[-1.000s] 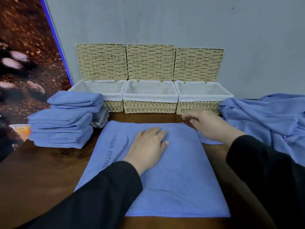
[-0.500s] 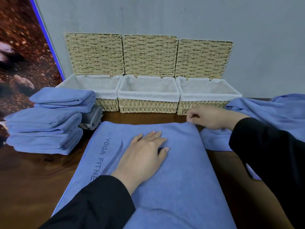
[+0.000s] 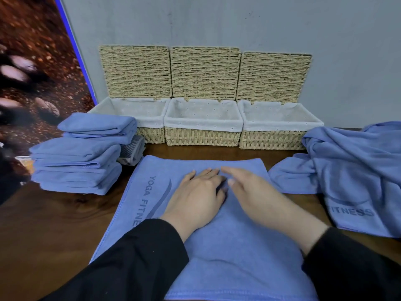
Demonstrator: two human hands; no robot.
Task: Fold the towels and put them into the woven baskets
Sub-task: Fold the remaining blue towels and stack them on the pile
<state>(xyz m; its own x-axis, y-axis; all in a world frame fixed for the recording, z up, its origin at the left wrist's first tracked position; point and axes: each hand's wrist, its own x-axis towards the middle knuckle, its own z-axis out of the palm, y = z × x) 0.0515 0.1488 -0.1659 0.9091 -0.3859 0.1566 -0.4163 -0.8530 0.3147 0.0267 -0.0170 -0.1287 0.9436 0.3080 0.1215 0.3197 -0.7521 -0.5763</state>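
The right hand (image 3: 253,192) had left the towel (image 3: 217,240)'s far corner to lie flat beside the left hand (image 3: 196,197), fingers straight and gripping nothing, so uneven smoothing could skew the fold.

left hand (image 3: 196,197) flat on towel (image 3: 227,257) | right hand (image 3: 257,197) flat on towel

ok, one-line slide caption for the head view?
Both hands flat on a blue towel, three open woven baskets behind.

a spread towel (image 3: 227,253) is laid on the bench (image 3: 54,231) before three baskets (image 3: 204,137) set against the wall. folded towels (image 3: 80,157) are stacked to its left, and loose towels (image 3: 347,170) are heaped to its right.
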